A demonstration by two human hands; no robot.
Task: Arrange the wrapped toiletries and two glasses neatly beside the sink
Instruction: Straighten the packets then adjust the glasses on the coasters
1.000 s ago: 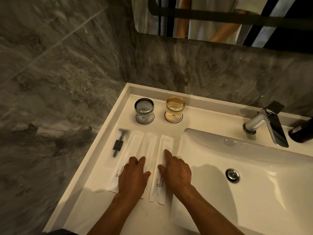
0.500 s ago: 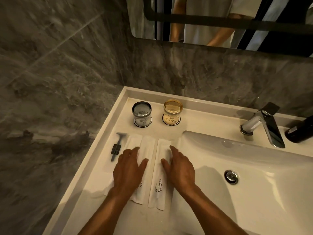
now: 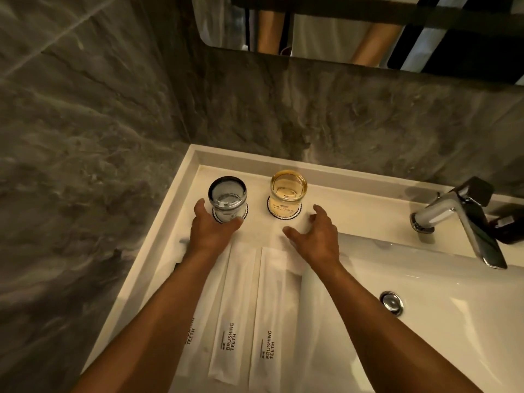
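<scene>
Two glasses stand on round coasters at the back of the white ledge: a grey-blue glass (image 3: 227,195) on the left and an amber glass (image 3: 288,189) to its right. My left hand (image 3: 211,229) cups the base of the grey-blue glass, thumb and fingers around it. Just right of the amber glass's coaster, my right hand (image 3: 314,234) hovers with fingers spread, holding nothing. Three white wrapped toothbrush packets (image 3: 236,304) printed "BRUSHING TEETH" lie side by side between my forearms. My left arm hides most of the leftmost packet and the wrapped razor.
The sink basin (image 3: 442,330) with its drain (image 3: 392,302) fills the right side. A chrome faucet (image 3: 465,219) stands at the back right beside a dark bottle (image 3: 507,226). Grey marble walls close the left and back; a mirror (image 3: 354,26) hangs above.
Both hands left the toothbrush packets and moved back to the glasses. My left hand closed around the grey-blue glass. The view moved closer to the ledge.
</scene>
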